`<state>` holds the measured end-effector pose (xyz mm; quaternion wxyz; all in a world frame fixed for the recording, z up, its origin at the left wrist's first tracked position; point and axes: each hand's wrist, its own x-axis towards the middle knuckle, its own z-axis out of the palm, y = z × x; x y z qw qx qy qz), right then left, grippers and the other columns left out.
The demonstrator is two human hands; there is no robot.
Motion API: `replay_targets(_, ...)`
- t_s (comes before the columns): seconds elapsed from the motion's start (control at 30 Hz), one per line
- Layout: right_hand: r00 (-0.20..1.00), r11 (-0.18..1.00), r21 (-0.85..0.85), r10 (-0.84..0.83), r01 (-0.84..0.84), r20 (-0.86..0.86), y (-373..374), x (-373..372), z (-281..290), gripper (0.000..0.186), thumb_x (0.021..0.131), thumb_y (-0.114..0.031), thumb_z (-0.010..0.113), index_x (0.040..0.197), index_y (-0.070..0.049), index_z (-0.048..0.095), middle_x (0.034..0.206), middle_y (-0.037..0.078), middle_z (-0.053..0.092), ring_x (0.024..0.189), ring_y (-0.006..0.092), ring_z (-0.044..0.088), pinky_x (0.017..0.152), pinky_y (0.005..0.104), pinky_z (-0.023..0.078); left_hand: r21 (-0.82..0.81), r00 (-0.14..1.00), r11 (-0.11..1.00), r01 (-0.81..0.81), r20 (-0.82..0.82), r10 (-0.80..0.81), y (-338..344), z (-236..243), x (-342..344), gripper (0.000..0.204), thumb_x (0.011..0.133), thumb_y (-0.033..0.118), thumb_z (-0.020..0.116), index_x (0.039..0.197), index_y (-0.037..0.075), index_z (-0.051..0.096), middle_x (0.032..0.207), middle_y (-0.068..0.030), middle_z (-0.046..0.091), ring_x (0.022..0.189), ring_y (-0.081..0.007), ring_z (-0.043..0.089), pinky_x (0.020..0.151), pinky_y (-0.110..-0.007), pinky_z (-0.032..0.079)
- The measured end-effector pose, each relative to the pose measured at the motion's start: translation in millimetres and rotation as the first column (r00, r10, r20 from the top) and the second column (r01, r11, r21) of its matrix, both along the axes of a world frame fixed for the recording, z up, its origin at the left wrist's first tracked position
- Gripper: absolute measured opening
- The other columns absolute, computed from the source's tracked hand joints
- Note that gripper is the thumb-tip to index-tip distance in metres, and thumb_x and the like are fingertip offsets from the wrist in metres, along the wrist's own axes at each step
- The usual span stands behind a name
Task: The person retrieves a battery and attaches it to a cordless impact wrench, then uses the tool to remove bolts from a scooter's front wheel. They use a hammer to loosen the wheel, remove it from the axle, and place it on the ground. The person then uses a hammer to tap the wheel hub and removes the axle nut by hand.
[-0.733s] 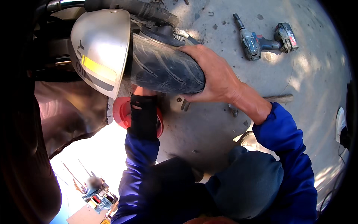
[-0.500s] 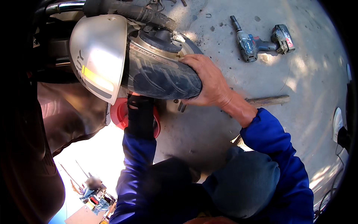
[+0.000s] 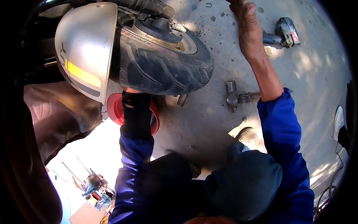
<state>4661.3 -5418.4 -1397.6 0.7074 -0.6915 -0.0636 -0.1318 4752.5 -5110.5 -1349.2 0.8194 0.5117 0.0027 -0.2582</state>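
Observation:
A worn black motorcycle tyre [image 3: 167,72] sits beside a silver fender [image 3: 84,44] with a yellow stripe. My left hand [image 3: 132,89] is tucked against the tyre's underside, its fingers hidden, above a red basin [image 3: 115,112]. My right hand [image 3: 246,22] is off the tyre at the top edge, open as far as its fingers show, reaching over a cordless impact wrench [image 3: 289,33], whose front it covers. Below it lies a hammer [image 3: 231,93] with a wire-wrapped wooden handle, partly behind my forearm.
Concrete floor [image 3: 305,89] spreads around the wheel. A brown covering [image 3: 63,115] hangs at left. Assorted tools and materials [image 3: 99,196] lie in bright light at lower left. Another person's white shoe [image 3: 339,121] stands at the right edge, near a dark cable or hose [image 3: 328,194].
My right hand has let go of the tyre and moved up and right over the impact wrench, uncovering the hammer and tyre side. My left hand has stayed under the tyre.

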Motion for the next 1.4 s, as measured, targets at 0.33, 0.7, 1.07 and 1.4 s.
replay_targets(0.33,0.997,0.999,0.039,0.028,-0.026,-0.077,24.8,-8.1,19.8,0.110,0.086,-0.082,0.066,0.157,-0.001,0.046,0.157,0.026,0.046,0.149,0.0435,0.042,0.126,0.0502,0.031,-0.137,0.997,0.989,-0.057,0.046,0.064,-14.7,-1.8,24.9,0.064,0.105,0.054,0.056,0.150,0.008,0.056,0.147,-0.0142,0.062,0.135,-0.0326,0.059,0.117,-0.051,0.048)
replay_targets(0.7,1.000,0.949,-0.316,0.015,-0.007,0.025,7.1,3.9,17.4,0.099,0.073,-0.055,0.093,0.147,0.000,0.056,0.133,0.020,0.063,0.126,0.0377,0.060,0.110,0.0471,0.046,-0.478,0.996,0.876,0.060,0.083,-0.023,-30.4,-4.3,72.7,0.060,0.106,0.052,0.056,0.147,0.009,0.058,0.146,-0.0138,0.062,0.135,-0.0331,0.059,0.116,-0.052,0.049)
replay_targets(1.07,0.989,0.990,-0.020,-0.142,0.141,-0.039,12.7,109.3,27.7,0.068,0.090,-0.030,0.086,0.146,-0.002,0.059,0.117,0.011,0.073,0.094,0.0159,0.068,0.089,0.0335,0.058,-0.629,0.994,0.777,0.019,-0.074,-0.085,-53.7,13.6,61.4,0.059,0.108,0.048,0.052,0.147,0.005,0.058,0.148,-0.0155,0.062,0.134,-0.0331,0.061,0.116,-0.053,0.049)
replay_targets(1.4,0.961,0.907,-0.335,-0.275,0.255,-0.015,9.6,106.6,52.3,0.053,0.089,-0.024,0.078,0.133,-0.001,0.060,0.108,0.027,0.072,0.102,0.0449,0.071,0.090,0.0494,0.057,-0.493,0.994,0.869,-0.035,-0.108,-0.021,-58.8,24.6,52.1,0.068,0.106,0.058,0.048,0.154,0.010,0.055,0.158,-0.0153,0.055,0.146,-0.0376,0.050,0.123,-0.059,0.037)
